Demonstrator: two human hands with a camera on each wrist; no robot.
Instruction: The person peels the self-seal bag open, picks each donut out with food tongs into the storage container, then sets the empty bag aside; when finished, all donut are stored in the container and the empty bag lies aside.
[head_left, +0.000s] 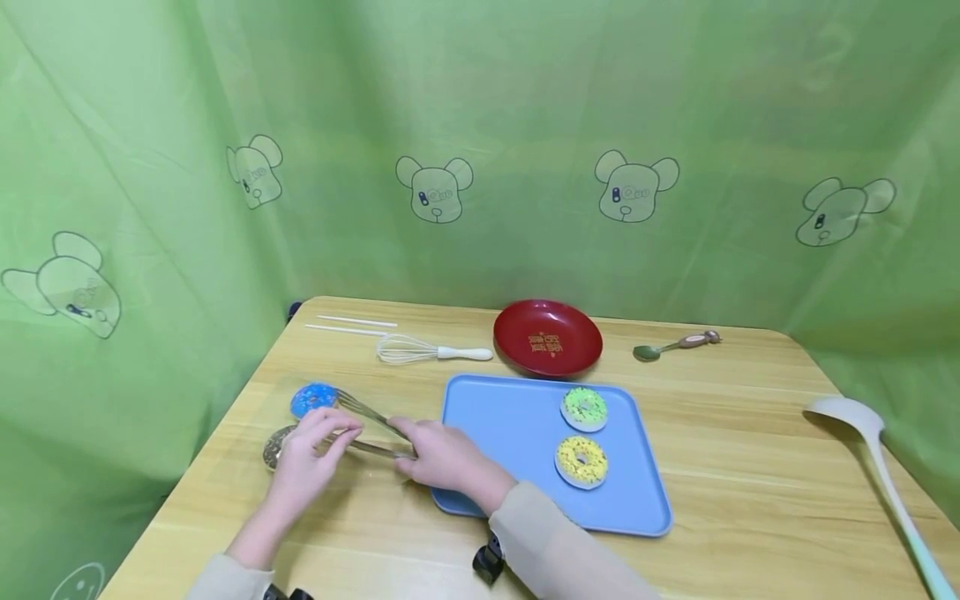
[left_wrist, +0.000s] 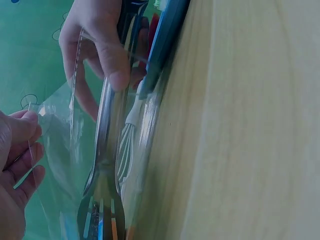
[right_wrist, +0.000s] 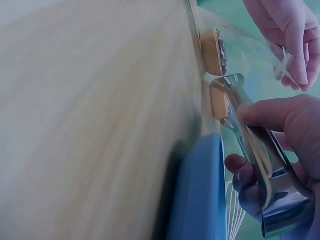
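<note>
In the left wrist view my left hand (left_wrist: 17, 145) pinches the edge of a clear plastic bag (left_wrist: 57, 145) between thumb and fingers. My right hand (head_left: 450, 457) grips metal food tongs (head_left: 375, 417), whose two arms stand apart and point left. One tong tip meets the edge of a blue sprinkled donut (head_left: 321, 392). Near the other arm lies a brown donut (head_left: 273, 448), partly hidden behind my left hand. Both donuts appear to be inside the bag, with the tongs reaching in through its mouth.
Right of the hands, a blue tray (head_left: 495, 417) holds a green donut (head_left: 592, 398) and a yellow donut (head_left: 573, 473). Behind are chopsticks (head_left: 352, 321), a whisk (head_left: 457, 353), a red plate (head_left: 517, 333) and a spoon (head_left: 675, 342). A ladle (head_left: 885, 475) lies far right.
</note>
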